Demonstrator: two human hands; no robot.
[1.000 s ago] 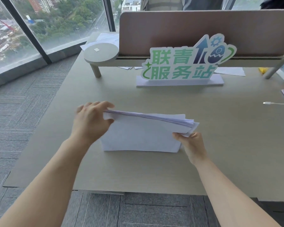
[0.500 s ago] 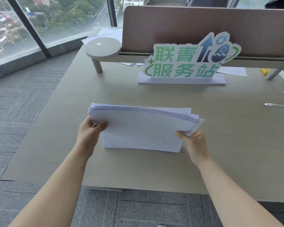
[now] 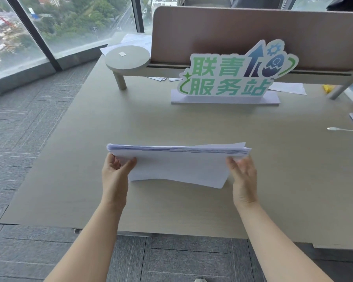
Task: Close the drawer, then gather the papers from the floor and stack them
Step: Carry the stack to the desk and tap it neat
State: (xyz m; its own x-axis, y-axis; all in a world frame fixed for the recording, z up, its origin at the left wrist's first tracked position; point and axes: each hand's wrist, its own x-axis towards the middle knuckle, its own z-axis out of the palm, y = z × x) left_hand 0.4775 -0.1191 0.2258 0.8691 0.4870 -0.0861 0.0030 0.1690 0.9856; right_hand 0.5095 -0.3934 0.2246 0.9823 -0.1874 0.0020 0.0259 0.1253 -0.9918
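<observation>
In the head view, your left hand [image 3: 115, 176] holds the left end of the stack of papers [image 3: 177, 159]. The thumb lies on the near face of the stack and the other fingers are hidden behind it, so the hand is closed around that end. Your right hand [image 3: 243, 180] holds the right end of the stack in the same way: the thumb is on the near side, and the fingers go behind the sheets where you cannot see them.

The stack stands on its long edge between your two hands, over the desk [image 3: 171, 123]. The top edges of the sheets are almost level, but at the right end some sheets stick out a little. The bottom edge, between your wrists, is bent and looks uneven; I cannot tell if it touches the desk.

Beyond your hands, further on the desk, stands a sign [image 3: 230, 78] with green characters on a white base. Beyond your left hand there is a round shelf [image 3: 127, 58] on a leg. Behind the sign there is a partition panel [image 3: 212, 33]. To the far side of your right hand, a white cable [image 3: 342, 129] lies on the desk. To the outer side of your left hand the grey carpet [image 3: 29, 129] and the window [image 3: 69, 23] are visible.
</observation>
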